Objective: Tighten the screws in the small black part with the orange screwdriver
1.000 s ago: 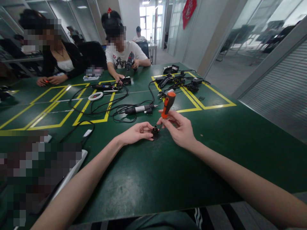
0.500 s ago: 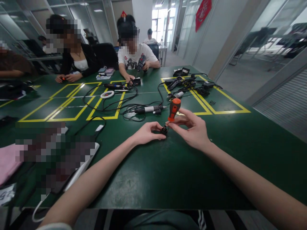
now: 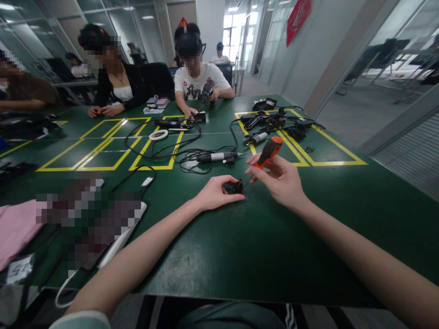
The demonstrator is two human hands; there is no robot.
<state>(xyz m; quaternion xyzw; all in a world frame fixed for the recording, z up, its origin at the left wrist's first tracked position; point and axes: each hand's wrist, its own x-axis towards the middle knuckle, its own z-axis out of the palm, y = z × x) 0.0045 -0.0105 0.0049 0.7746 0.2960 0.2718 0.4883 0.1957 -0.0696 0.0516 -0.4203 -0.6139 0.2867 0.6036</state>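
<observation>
My left hand (image 3: 221,193) is closed around a small black part (image 3: 238,186) and steadies it on the green table (image 3: 192,256). A short round piece sticks up from the top of that part. In my right hand (image 3: 283,179) is a screwdriver (image 3: 269,153) with an orange and black handle, pinched between thumb and fingers. Its handle leans up to the right, and its thin shaft points down to the left, close beside the black part. Whether the tip touches the part I cannot tell.
Beyond my hands lies a grey and black electric screwdriver (image 3: 216,157) with a coiled cable. Black tools and cables (image 3: 270,119) are heaped at the back right, near small screws (image 3: 309,149). A white tape ring (image 3: 158,135) lies further left. Across the table a co-worker (image 3: 202,82) holds a drill.
The screwdriver has gone from nearly upright above the black part to tilted, with its handle further right. My right hand has shifted right with it. The view has swung slightly left.
</observation>
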